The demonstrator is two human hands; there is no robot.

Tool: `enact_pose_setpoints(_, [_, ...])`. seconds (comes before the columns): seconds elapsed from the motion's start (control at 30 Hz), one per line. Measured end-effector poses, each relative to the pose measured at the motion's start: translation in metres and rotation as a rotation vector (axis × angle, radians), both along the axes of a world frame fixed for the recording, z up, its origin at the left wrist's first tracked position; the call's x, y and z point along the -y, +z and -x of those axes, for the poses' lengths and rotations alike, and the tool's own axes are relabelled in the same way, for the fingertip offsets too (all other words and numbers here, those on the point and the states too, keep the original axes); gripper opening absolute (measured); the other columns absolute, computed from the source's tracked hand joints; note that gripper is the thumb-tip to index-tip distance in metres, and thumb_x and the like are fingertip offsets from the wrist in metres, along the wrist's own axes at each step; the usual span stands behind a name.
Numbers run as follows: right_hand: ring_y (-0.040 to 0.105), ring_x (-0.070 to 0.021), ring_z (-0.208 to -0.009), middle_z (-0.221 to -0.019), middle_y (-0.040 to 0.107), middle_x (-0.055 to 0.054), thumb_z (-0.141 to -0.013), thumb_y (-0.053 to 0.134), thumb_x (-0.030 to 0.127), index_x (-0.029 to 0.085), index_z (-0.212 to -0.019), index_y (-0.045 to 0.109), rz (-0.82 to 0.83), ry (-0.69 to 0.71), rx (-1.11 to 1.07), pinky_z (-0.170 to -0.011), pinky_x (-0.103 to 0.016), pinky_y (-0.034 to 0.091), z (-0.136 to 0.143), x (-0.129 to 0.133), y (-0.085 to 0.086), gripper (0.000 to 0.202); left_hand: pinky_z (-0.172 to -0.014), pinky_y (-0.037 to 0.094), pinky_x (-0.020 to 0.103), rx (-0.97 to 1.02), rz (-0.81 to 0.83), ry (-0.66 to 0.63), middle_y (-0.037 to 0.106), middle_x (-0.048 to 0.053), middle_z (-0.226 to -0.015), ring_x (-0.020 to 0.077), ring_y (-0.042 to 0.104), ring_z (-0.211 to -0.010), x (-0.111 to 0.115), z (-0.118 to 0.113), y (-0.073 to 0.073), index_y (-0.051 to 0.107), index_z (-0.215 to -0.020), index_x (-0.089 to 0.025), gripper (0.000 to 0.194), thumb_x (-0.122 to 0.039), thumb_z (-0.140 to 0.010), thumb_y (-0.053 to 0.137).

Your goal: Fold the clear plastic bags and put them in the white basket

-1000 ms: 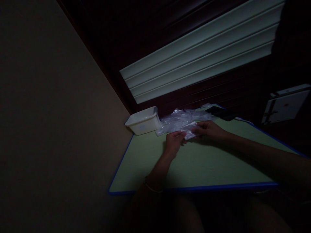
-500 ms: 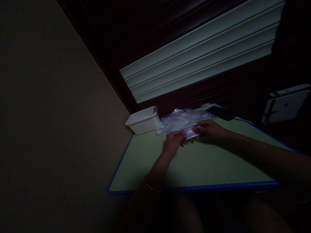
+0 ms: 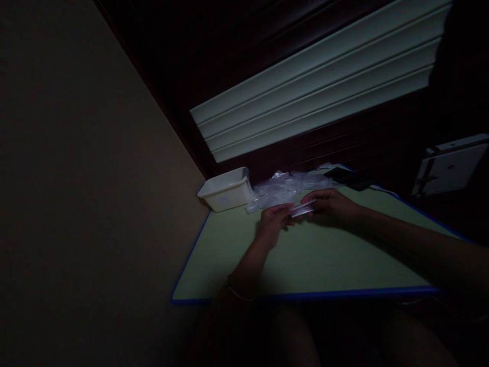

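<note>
Between my two hands is a small clear plastic bag (image 3: 303, 209), now a narrow, shiny strip. My left hand (image 3: 272, 223) pinches its left end, fingers closed. At the other end, my right hand (image 3: 329, 202) grips it between thumb and fingers. Both hands are above the pale green tabletop (image 3: 324, 255). Just behind them lies a loose heap of clear plastic bags (image 3: 282, 186). The dim light hides the fine detail of the held plastic.
A white plastic tub (image 3: 229, 198) stands at the table's far left corner, by the wall (image 3: 114, 204). A dark flat object (image 3: 349, 178) lies at the far right, with a white cable (image 3: 384, 190) beside it. A slatted panel (image 3: 317, 81) rises behind the table.
The plastic in my hands showed a wider flat face before; now it looks narrower, folded or tilted. My hands have barely shifted, and both still hold it.
</note>
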State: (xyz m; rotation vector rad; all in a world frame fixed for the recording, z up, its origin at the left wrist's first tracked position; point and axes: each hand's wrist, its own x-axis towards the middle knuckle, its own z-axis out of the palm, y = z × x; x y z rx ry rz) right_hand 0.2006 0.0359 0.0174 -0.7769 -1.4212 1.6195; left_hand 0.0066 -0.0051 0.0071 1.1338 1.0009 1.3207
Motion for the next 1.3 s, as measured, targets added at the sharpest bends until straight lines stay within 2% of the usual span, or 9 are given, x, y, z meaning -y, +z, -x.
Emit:
enact_pose_setpoints(0.27, [0.057, -0.0156, -0.056, -0.063, 0.068, -0.004, -0.067, 0.065, 0.030, 0.018, -0.075, 0.074, -0.093, -0.008, 0.016, -0.051, -0.027, 0.043, -0.002, -0.005, -0.003, 0.016, -0.057, 0.047, 0.026, 0.023, 0.018, 0.027, 0.067, 0.005, -0.071, 0.0123, 0.061, -0.059, 0.001, 0.001, 0.003, 0.073, -0.081, -0.013, 0.024, -0.030, -0.066, 0.068])
enact_pose_setpoints(0.47, [0.056, -0.0166, -0.059, -0.069, 0.069, -0.006, -0.072, 0.061, 0.039, 0.018, -0.072, 0.075, -0.232, 0.002, 0.072, -0.055, -0.028, 0.044, -0.005, -0.008, -0.002, 0.026, -0.053, 0.043, 0.024, -0.076, -0.016, 0.033, 0.067, 0.003, -0.071, 0.0105, 0.059, -0.054, 0.001, 0.001, 0.001, 0.071, -0.088, -0.014, 0.033, -0.038, -0.066, 0.075])
enact_pose_setpoints(0.57, [0.054, -0.0146, -0.056, -0.066, 0.066, -0.002, -0.072, 0.066, 0.037, 0.018, -0.083, 0.075, -0.329, -0.043, 0.163, -0.054, -0.027, 0.043, -0.005, -0.006, 0.002, 0.024, -0.051, 0.040, 0.021, -0.137, -0.042, 0.031, 0.071, 0.005, -0.078, 0.0101, 0.060, -0.054, 0.001, 0.002, -0.001, 0.069, -0.095, -0.015, 0.037, -0.035, -0.065, 0.077])
enact_pose_setpoints(0.63, [0.056, -0.0146, -0.057, -0.069, 0.067, -0.001, -0.072, 0.070, 0.037, 0.017, -0.098, 0.071, -0.331, -0.064, 0.181, -0.054, -0.026, 0.043, -0.004, -0.003, 0.004, 0.033, -0.051, 0.040, 0.021, -0.150, -0.064, 0.044, 0.071, 0.005, -0.079, 0.0099, 0.060, -0.054, 0.001, 0.002, -0.002, 0.068, -0.101, -0.016, 0.039, -0.033, -0.067, 0.076])
enact_pose_setpoints(0.7, [0.058, -0.0147, -0.057, -0.072, 0.068, -0.002, -0.071, 0.072, 0.039, 0.017, -0.103, 0.069, -0.309, -0.082, 0.208, -0.053, -0.026, 0.043, -0.003, -0.002, 0.004, 0.039, -0.052, 0.041, 0.021, -0.157, -0.079, 0.057, 0.071, 0.004, -0.079, 0.0103, 0.061, -0.054, 0.000, 0.002, -0.002, 0.065, -0.108, -0.017, 0.044, -0.031, -0.067, 0.076])
enact_pose_setpoints(0.87, [0.055, -0.0134, -0.055, -0.066, 0.065, -0.003, -0.073, 0.071, 0.042, 0.015, -0.078, 0.071, -0.333, -0.072, 0.285, -0.051, -0.026, 0.041, -0.001, -0.004, -0.001, 0.027, -0.053, 0.043, 0.021, -0.180, -0.075, 0.058, 0.070, 0.004, -0.078, 0.0113, 0.063, -0.056, 0.000, 0.001, -0.001, 0.063, -0.110, -0.015, 0.045, -0.026, -0.069, 0.075])
enact_pose_setpoints(1.03, [0.053, -0.0129, -0.054, -0.063, 0.063, -0.002, -0.075, 0.066, 0.035, 0.016, -0.074, 0.069, -0.375, -0.077, 0.288, -0.051, -0.026, 0.039, -0.002, -0.006, -0.003, 0.020, -0.056, 0.046, 0.023, -0.162, -0.023, -0.024, 0.073, 0.010, -0.085, 0.0124, 0.065, -0.058, -0.004, 0.002, -0.005, 0.063, -0.110, -0.011, 0.043, -0.029, -0.072, 0.075])
enact_pose_setpoints(1.2, [0.058, -0.0155, -0.062, -0.070, 0.066, -0.004, -0.074, 0.067, 0.036, 0.015, -0.074, 0.069, -0.398, -0.097, 0.286, -0.060, -0.029, 0.045, -0.002, -0.008, -0.003, 0.021, -0.057, 0.048, 0.024, -0.179, -0.009, -0.102, 0.073, 0.012, -0.078, 0.0162, 0.068, -0.063, -0.004, 0.004, -0.009, 0.063, -0.101, -0.008, 0.035, -0.029, -0.075, 0.073])
enact_pose_setpoints(1.3, [0.057, -0.0155, -0.061, -0.069, 0.066, -0.004, -0.074, 0.067, 0.039, 0.015, -0.076, 0.070, -0.403, -0.106, 0.294, -0.058, -0.029, 0.044, -0.003, -0.009, -0.003, 0.024, -0.057, 0.049, 0.025, -0.178, 0.010, -0.136, 0.073, 0.012, -0.077, 0.0176, 0.069, -0.065, -0.002, 0.004, -0.008, 0.061, -0.100, -0.008, 0.037, -0.030, -0.074, 0.074])
